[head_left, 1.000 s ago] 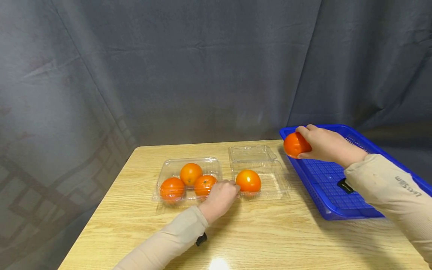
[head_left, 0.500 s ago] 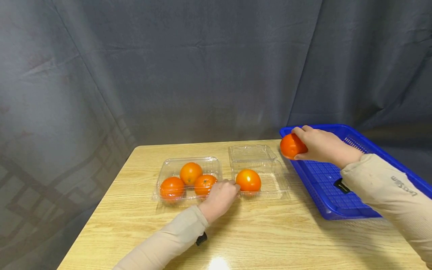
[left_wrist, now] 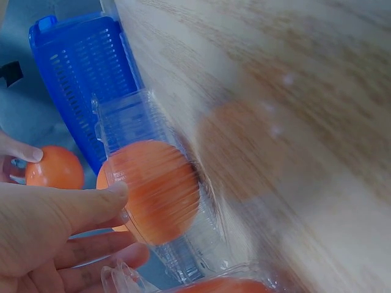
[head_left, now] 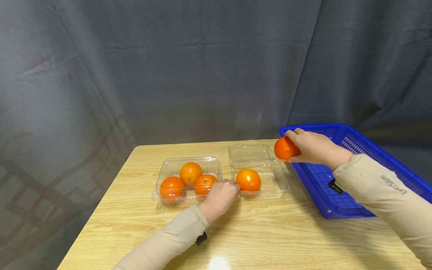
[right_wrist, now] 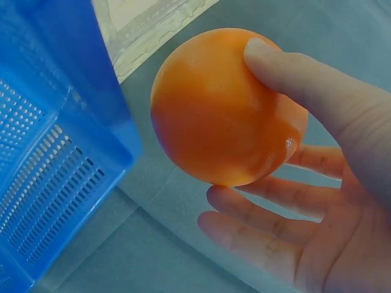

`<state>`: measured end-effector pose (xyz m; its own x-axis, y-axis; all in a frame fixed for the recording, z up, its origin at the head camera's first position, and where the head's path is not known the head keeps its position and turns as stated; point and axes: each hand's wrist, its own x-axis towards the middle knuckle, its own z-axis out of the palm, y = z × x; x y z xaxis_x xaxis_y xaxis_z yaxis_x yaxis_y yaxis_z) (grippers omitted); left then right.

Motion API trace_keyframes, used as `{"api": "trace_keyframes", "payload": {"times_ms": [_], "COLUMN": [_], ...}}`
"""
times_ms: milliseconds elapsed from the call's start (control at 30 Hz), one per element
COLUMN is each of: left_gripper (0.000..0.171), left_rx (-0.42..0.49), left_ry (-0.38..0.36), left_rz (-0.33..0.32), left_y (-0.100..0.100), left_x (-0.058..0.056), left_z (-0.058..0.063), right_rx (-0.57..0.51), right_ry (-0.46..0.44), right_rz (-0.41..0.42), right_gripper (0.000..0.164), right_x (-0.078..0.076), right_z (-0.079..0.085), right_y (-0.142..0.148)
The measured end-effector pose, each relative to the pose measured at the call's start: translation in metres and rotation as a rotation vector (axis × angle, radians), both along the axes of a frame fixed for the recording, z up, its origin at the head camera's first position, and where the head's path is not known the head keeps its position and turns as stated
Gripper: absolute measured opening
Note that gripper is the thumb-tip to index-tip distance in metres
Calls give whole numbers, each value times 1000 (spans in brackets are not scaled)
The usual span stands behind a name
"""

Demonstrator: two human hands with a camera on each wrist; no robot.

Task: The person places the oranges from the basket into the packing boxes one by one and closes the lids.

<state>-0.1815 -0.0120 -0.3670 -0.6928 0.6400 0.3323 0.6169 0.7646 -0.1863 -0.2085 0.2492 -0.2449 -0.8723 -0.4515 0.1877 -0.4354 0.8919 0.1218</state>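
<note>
My right hand [head_left: 312,148] grips an orange [head_left: 286,149] in the air, between the right clear plastic container and the blue basket. In the right wrist view the thumb presses one side of the orange [right_wrist: 226,110] and fingers support the other. My left hand [head_left: 221,197] pinches the near wall of the right clear clamshell container [head_left: 270,183], thumb [left_wrist: 101,204] on the plastic. That container stands with its lid folded back and holds one orange [head_left: 248,180] at its left. Several oranges [head_left: 191,173] sit in the left clear container [head_left: 165,168].
A blue plastic basket [head_left: 314,191] with slotted walls stands at the right of the wooden table [head_left: 256,240]. A dark grey curtain [head_left: 202,75] hangs behind the table. Both wrists carry a black strap.
My right hand has carried its orange a little left and slightly down, away from the basket towards the right container. The left hand has stayed at the container's wall.
</note>
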Motion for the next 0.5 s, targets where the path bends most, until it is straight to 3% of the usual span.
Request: {"api": "trace_keyframes", "payload": {"times_ms": [500], "left_gripper": [12], "left_rx": [0], "left_ry": [-7], "left_rz": [-5], "left_y": [0], "left_x": [2], "left_z": [1], "right_rx": [-17], "right_ry": [-25], "right_rz": [18], "right_gripper": [60], "right_x": [-1], "right_z": [-10], "right_y": [-9]}}
